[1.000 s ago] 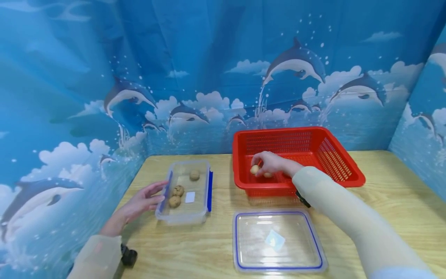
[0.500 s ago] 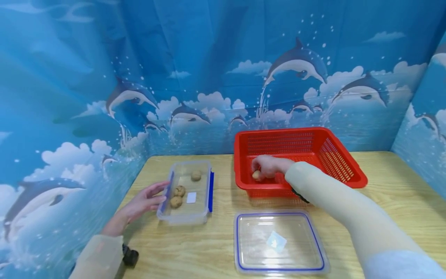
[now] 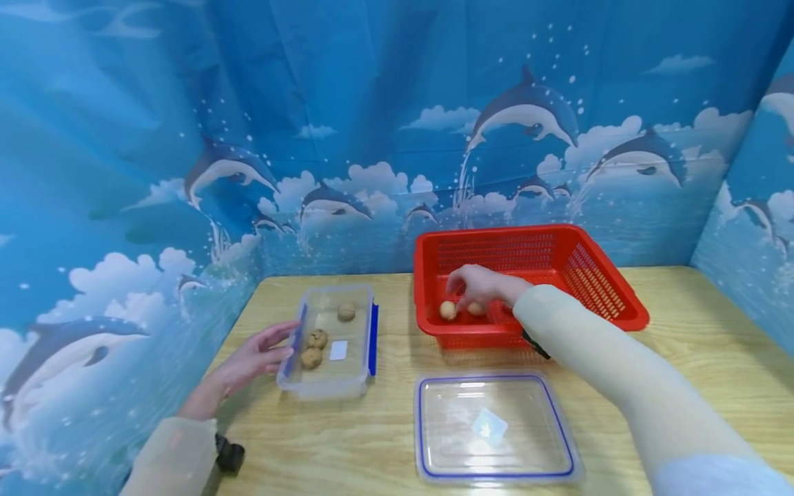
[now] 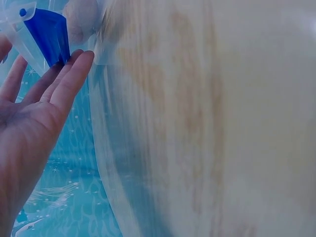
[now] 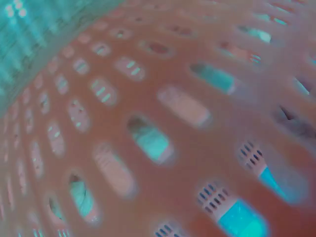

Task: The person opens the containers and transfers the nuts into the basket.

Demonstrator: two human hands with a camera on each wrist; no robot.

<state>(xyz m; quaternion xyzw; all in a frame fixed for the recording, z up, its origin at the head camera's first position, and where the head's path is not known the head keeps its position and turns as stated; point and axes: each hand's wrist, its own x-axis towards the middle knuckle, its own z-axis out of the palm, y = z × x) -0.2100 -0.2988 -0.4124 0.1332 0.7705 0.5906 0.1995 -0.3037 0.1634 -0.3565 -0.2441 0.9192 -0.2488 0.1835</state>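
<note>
My left hand [image 3: 257, 353] rests its fingertips against the left side of a clear plastic container [image 3: 355, 375], fingers extended. In the left wrist view, those fingertips [image 4: 86, 57] meet a blue clip [image 4: 49, 34] of the container. Inside lie three round brown walnuts, one [image 3: 346, 312] at the back and two [image 3: 318, 338] together at the left. My right hand [image 3: 477, 284] is inside the red basket [image 3: 533, 337], fingers loosely bent. A paler walnut [image 3: 448, 310] sits right at its fingertips, and another [image 3: 476, 308] lies beneath the palm. The right wrist view shows only blurred basket mesh [image 5: 148, 108].
A clear lid [image 3: 496, 458] with a blue seal lies on the wooden table [image 3: 378, 441] in front of the basket. Behind the table hangs a blue dolphin-print backdrop [image 3: 384, 138], which also covers both sides.
The right hand dipped lower in the basket with a walnut, then rose slightly with its fingers loosened. That walnut now sits lower and further left. The left hand and container stayed put.
</note>
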